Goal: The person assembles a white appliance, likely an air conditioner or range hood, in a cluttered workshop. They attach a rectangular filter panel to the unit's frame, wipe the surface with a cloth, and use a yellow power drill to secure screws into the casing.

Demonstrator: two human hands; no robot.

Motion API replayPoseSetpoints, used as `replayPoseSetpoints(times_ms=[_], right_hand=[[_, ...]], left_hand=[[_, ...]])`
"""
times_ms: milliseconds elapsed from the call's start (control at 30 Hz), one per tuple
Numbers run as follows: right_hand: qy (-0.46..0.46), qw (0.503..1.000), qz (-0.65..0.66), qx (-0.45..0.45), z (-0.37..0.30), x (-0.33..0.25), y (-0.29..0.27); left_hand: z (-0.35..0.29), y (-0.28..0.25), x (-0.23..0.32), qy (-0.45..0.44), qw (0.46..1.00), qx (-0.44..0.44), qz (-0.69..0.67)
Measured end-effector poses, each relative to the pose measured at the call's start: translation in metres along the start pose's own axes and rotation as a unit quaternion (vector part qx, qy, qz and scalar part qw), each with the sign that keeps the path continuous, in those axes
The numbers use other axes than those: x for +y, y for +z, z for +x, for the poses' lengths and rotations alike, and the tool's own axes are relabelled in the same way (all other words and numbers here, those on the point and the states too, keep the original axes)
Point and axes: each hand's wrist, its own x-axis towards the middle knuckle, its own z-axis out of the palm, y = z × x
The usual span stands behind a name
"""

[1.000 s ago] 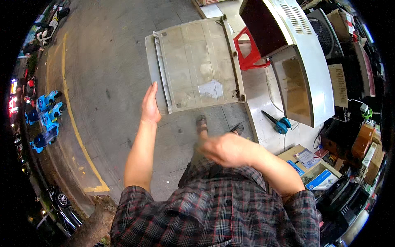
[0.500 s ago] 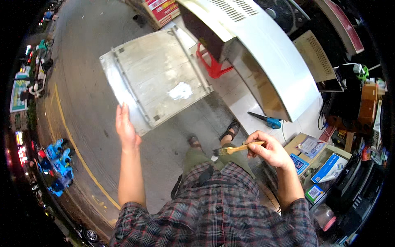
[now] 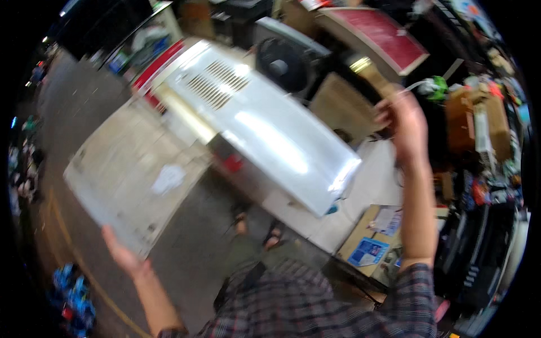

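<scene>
My left hand (image 3: 125,256) grips the near edge of a wide, dirty off-white panel (image 3: 121,183) with a bright white patch on it. The panel is held tilted, and its far side meets the large white metal housing (image 3: 270,132) with vent slots; whether they touch I cannot tell. My right hand (image 3: 407,124) is raised at the right beyond the housing and smeared by motion. A tan shape with a shiny band at its fingers looks like the brush (image 3: 373,76), blurred; its bristles cannot be made out.
Behind the housing stand a dark round-fronted unit (image 3: 282,65), a tan board (image 3: 341,104) and a red-faced panel (image 3: 377,34). A box with papers (image 3: 372,242) is at the lower right. Blue scooters (image 3: 73,293) stand by the road at lower left.
The view has swung right. My right hand has lifted from near my lap to far right with the brush. My left hand and the panel now appear lower and further left.
</scene>
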Motion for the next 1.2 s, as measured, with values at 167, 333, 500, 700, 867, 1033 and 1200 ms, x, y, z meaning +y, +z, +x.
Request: replayPoseSetpoints(times_ms=[167,333,500,700,867,1033,1200], right_hand=[[-0.108,0.963,-0.195,0.149,0.131,-0.001,-0.082],[-0.117,0.862,-0.452,0.194,0.193,0.003,-0.102],[-0.118,0.729,-0.627,0.247,0.151,-0.039,-0.084],[-0.265,0.872,-0.399,0.104,-0.025,-0.073,0.002],[-0.009,0.987,-0.150,0.055,-0.170,0.001,0.037],[0.130,0.965,0.146,0.172,-0.278,0.071,0.047],[0.127,0.876,0.452,0.109,-0.337,0.085,0.061]], left_hand=[[-0.008,0.045,0.012,0.068,0.994,-0.084,0.024],[-0.017,0.064,0.039,0.030,0.985,-0.169,-0.014],[-0.016,0.080,0.044,0.036,0.973,-0.225,-0.032],[-0.031,0.121,0.036,0.037,0.961,-0.274,-0.015],[-0.065,0.174,0.025,-0.051,0.928,-0.363,-0.070],[-0.108,0.205,-0.005,-0.158,0.878,-0.442,-0.093],[-0.188,0.212,-0.062,-0.318,0.799,-0.497,-0.111]])
